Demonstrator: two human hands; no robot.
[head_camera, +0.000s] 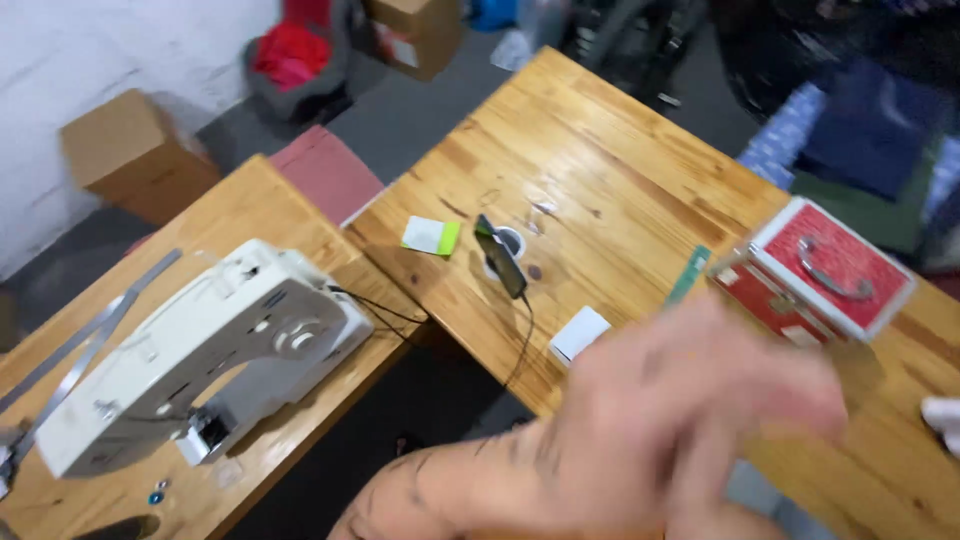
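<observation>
My left hand sweeps across the foreground, heavily blurred, on a tattooed forearm that comes up from the bottom edge. Its fingers are stretched out towards the right and nothing shows in them. It hovers over the near edge of the right wooden table, just in front of a red case with a metal handle and a small white box. A patch of skin at the bottom edge under it may be my right hand; too little of it shows to tell its state.
A white sewing machine lies on the left wooden table, beside a metal strip. A dark phone with a cable, a white-green card and a green ruler lie on the right table. A gap separates the tables. Cardboard boxes stand on the floor.
</observation>
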